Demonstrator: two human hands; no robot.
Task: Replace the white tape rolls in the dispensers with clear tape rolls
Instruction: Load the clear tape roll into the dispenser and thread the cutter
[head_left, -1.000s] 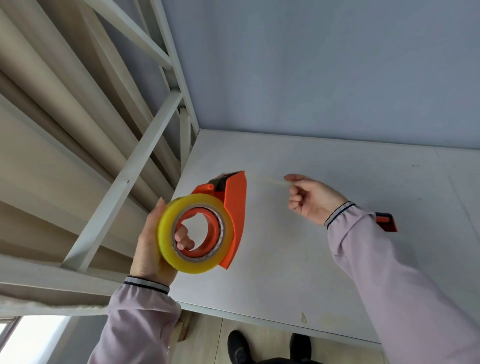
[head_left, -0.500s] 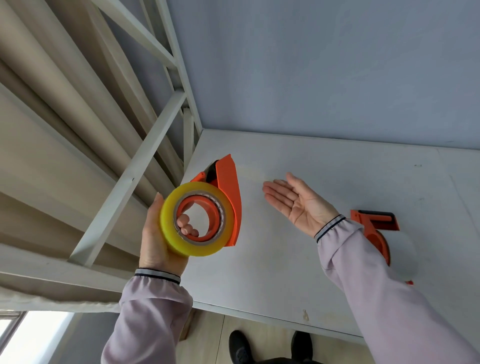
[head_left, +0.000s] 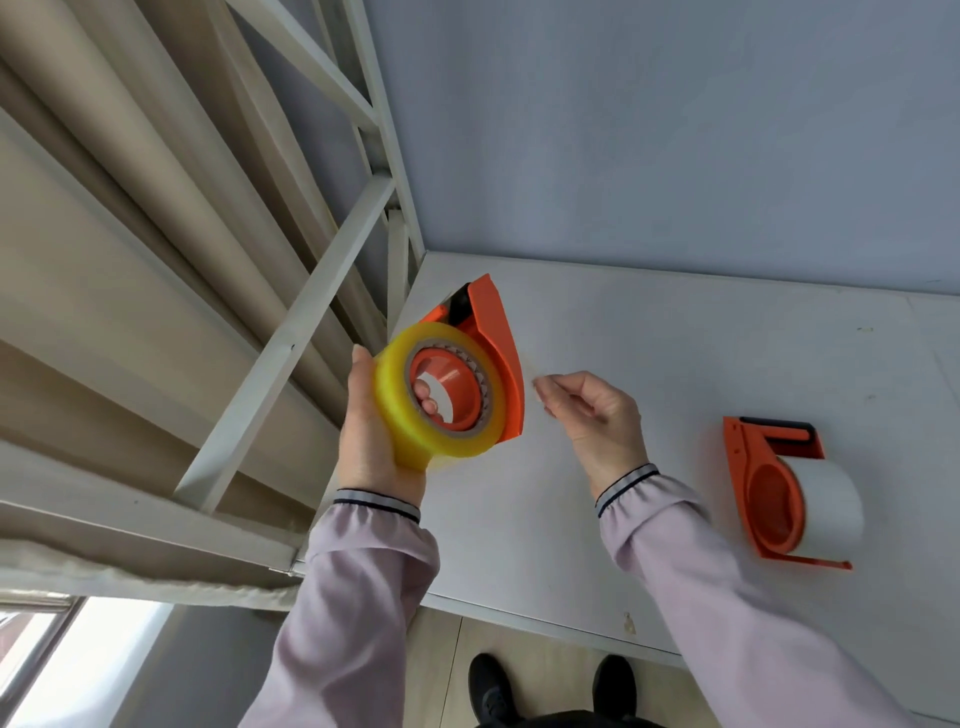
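My left hand (head_left: 369, 441) grips an orange tape dispenser (head_left: 498, 338) and holds it up above the white table (head_left: 675, 338). A yellowish clear tape roll (head_left: 400, 415) sits on its hub, and my fingers reach through the core. My right hand (head_left: 597, 410) hovers just right of the dispenser with its fingers curled and thumb and forefinger pinched together. No tape end shows between them. A second orange dispenser (head_left: 748, 467) lies on the table to the right with a white tape roll (head_left: 831, 509) in it.
A white metal frame (head_left: 291, 353) with beige panels rises at the left, close to my left hand. A grey-blue wall (head_left: 675, 130) backs the table. The table's front edge (head_left: 545, 626) runs below my wrists, with black shoes (head_left: 488, 686) on the floor.
My right hand went from a flat open palm to a pinch close to the dispenser. The dispenser in my left hand tilted and rose slightly. The second dispenser came fully into view.
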